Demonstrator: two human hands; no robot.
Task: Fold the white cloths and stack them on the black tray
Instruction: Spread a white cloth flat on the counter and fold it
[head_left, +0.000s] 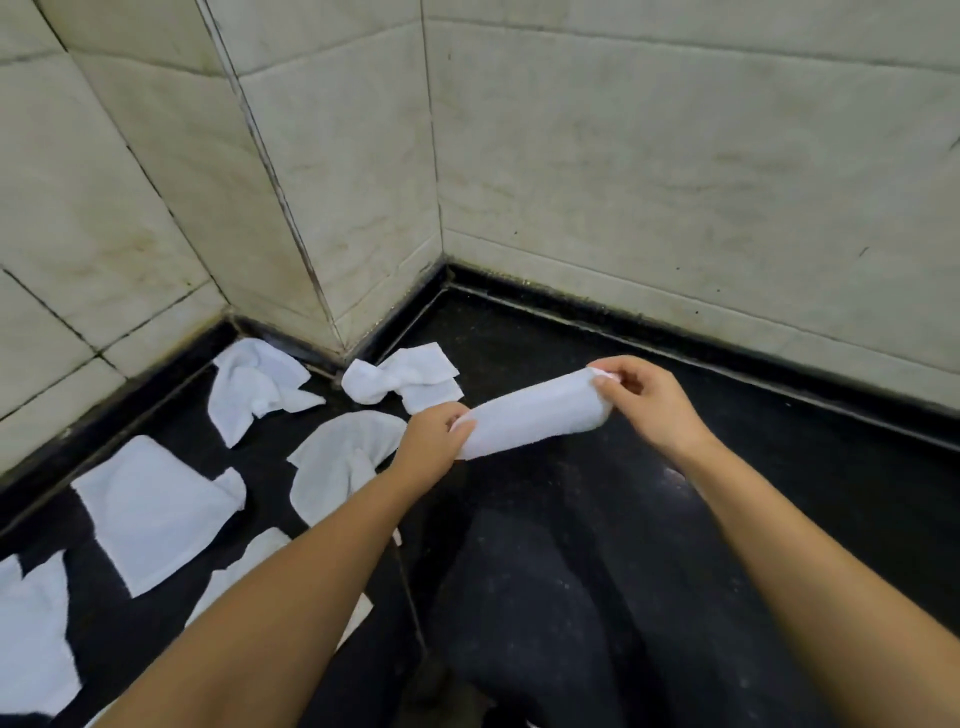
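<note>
Two grips hold one folded white cloth (532, 415) above the black counter (779, 467) near its back corner, our left hand (434, 441) pinching the nearer end and our right hand (644, 395) the farther, its long axis running straight between them.

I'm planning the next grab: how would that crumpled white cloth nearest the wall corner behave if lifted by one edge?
The crumpled cloth would probably droop and unfurl: it lies in soft twisted folds. It looks light, like the cloth the left hand and right hand hold aloft by its ends.
</note>
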